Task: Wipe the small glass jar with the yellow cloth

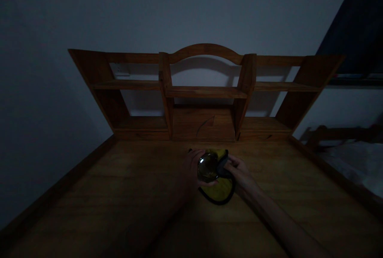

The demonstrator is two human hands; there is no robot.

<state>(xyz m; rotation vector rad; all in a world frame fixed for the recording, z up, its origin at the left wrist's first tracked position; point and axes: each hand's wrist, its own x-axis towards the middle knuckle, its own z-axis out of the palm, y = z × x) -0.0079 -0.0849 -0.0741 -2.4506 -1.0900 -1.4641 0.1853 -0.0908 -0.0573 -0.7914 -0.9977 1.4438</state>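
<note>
Above the wooden desk top, my left hand (190, 170) is closed around a small, shiny, round piece of glassware (207, 167). The dim light does not show whether it is a cup or a bowl. A yellow-green cloth (223, 191) with a dark border hangs behind and below the glass. My right hand (239, 170) pinches a bunched, dark part of that cloth against the right side of the glass. The fingertips of my right hand are partly hidden in its folds.
The wooden desk (137, 190) has raised side edges. At its back, against the wall, stands a wooden shelf unit (206, 92) with several compartments. Beyond the right edge lies pale bedding (356, 162), and a dark window or curtain (356, 26) is at the upper right.
</note>
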